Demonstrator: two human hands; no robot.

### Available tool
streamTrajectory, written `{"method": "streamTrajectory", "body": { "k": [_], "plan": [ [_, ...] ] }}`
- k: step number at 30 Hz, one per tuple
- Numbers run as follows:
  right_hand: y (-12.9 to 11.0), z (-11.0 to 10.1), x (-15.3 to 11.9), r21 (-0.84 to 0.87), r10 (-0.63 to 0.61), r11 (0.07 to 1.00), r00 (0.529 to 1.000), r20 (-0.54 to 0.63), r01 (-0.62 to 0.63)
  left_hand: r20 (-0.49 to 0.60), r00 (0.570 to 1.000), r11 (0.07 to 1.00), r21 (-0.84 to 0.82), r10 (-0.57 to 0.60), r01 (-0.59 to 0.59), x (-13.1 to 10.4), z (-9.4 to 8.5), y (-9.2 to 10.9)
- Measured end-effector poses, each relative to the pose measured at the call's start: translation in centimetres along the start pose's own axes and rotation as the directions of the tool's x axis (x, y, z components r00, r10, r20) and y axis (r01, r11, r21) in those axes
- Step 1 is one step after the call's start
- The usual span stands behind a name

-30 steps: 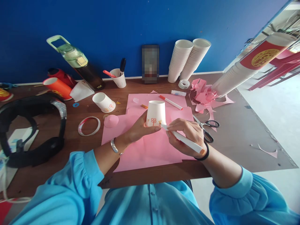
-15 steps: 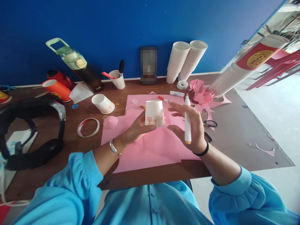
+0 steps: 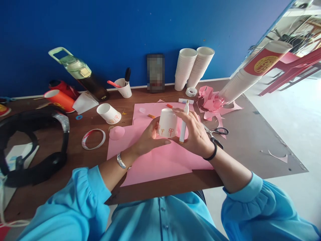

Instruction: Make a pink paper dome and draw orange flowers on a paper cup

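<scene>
A white paper cup (image 3: 167, 121) is held upside down above the pink paper, with orange and red flowers drawn around its lower edge. My left hand (image 3: 150, 136) supports it from the left, fingers partly hidden behind it and thumb stretched out below. My right hand (image 3: 194, 130) has a white marker (image 3: 184, 125) tucked between its fingers, uncapped tip pointing up; its fingertips touch the cup's upper right side. Underneath lie sheets of pink paper (image 3: 155, 167). Another decorated cup (image 3: 108, 113) rests tilted to the left, near a small pink paper cone (image 3: 117, 133).
Scissors (image 3: 214, 134) lie right of my right hand, by crumpled pink paper (image 3: 212, 100). Cup stacks (image 3: 184, 70) and a phone-like dark device (image 3: 155, 73) stand along the blue wall. A bottle (image 3: 82, 73), tape ring (image 3: 93, 139) and black headband-like object (image 3: 60, 144) occupy the left.
My right hand has moved left with the marker and now touches the cup. The cup has turned, showing different drawn flowers, and shifted slightly right.
</scene>
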State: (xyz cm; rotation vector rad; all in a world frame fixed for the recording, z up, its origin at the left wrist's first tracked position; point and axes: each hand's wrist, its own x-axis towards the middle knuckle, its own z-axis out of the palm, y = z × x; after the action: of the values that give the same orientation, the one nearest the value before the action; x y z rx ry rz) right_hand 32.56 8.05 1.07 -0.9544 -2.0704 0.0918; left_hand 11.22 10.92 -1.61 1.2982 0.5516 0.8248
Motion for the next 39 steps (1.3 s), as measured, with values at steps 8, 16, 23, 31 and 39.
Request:
{"method": "streamTrajectory", "body": {
  "k": [8, 16, 23, 31, 39],
  "plan": [
    [-0.3, -0.3, 0.3, 0.062, 0.007, 0.998, 1.000, 0.022, -0.009, 0.033, 0.997, 0.991, -0.113, -0.067, 0.071, -0.2, -0.5, -0.4],
    [-0.1, 0.0, 0.1, 0.040, -0.014, 0.999, 1.000, 0.009, 0.013, 0.051, 0.994, 0.994, -0.046, -0.102, 0.104, -0.5, -0.5, -0.1],
    [-0.2, -0.1, 0.1, 0.057, -0.036, 0.998, 0.998, -0.050, 0.039, -0.022, 0.989, 0.989, 0.015, -0.145, 0.145, -0.3, -0.8, -0.3],
    [-2.4, -2.3, -0.3, 0.096, -0.063, 0.992, 0.974, -0.217, 0.085, -0.036, 0.988, 0.988, -0.026, -0.151, 0.150, -0.3, -0.7, -0.1],
    [-3.1, -0.6, -0.1, 0.047, -0.123, 0.990, 0.969, -0.216, 0.136, -0.018, 0.985, 0.985, -0.022, -0.173, 0.173, -0.1, -0.4, 0.2]
  ]
}}
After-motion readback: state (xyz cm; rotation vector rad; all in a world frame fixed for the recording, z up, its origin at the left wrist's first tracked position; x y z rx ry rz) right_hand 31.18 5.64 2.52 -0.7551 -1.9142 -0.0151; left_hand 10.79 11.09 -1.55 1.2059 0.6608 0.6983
